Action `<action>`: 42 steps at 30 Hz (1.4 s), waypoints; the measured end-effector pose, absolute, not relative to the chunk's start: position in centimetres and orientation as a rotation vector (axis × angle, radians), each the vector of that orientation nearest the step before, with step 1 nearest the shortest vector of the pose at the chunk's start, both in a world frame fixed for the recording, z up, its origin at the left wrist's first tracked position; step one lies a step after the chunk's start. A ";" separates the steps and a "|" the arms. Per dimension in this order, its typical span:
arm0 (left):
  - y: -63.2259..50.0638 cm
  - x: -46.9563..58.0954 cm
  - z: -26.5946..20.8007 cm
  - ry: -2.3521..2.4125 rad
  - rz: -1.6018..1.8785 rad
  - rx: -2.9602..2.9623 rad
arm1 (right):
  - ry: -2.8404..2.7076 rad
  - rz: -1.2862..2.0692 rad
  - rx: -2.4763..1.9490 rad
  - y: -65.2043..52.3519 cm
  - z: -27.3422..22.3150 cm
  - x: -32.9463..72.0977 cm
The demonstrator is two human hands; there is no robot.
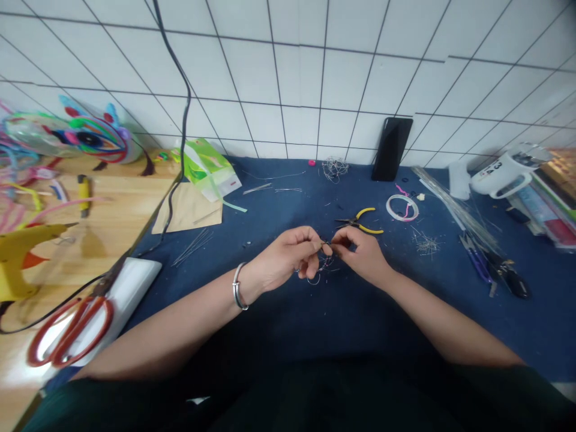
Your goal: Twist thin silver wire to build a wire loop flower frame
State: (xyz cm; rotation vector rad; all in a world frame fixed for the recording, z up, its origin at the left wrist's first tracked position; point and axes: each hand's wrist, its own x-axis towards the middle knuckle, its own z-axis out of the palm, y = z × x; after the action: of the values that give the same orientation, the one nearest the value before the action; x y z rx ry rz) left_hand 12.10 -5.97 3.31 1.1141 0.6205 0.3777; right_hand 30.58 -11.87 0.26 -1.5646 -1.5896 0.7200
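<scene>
My left hand (pixel 294 252), with a silver bangle (pixel 237 287) at the wrist, pinches a small piece of twisted wire (pixel 326 263). My right hand (pixel 360 252) meets it from the other side, thumb and fingertips closed on the same wire. Loops and ends of the wire hang just below the fingertips; its exact shape is too fine to make out. Right behind my right hand lie pliers (pixel 360 222) with yellow handles, their jaws pointing left. A loose heap of short wire bits (pixel 425 245) lies farther right on the blue cloth (pixel 279 336).
At left are large red-handled scissors (pixel 69 330), a yellow glue gun (pixel 27 252) and a black cable (pixel 185 120). A phone (pixel 392 149) leans on the tiled wall. Long wires (pixel 454 207), purple-handled pliers (pixel 476 258) and a white mug (pixel 504 174) are at right.
</scene>
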 end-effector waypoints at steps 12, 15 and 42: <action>-4.9 12.2 1.7 0.524 0.490 1.159 | -1.411 1.201 -1.371 -11.0 0.8 31.8; -5.0 12.3 1.6 0.457 0.558 1.211 | -1.361 1.186 -1.363 -11.2 0.2 31.5; -3.8 12.0 0.0 0.567 0.497 1.711 | -1.187 1.182 -1.331 -12.4 -0.5 29.1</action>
State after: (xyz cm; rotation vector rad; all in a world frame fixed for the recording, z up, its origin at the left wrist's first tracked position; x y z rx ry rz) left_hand 11.98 -3.82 0.03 1.7113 0.5665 0.4965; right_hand 29.11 -12.40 -0.53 -1.3312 -1.1866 1.1815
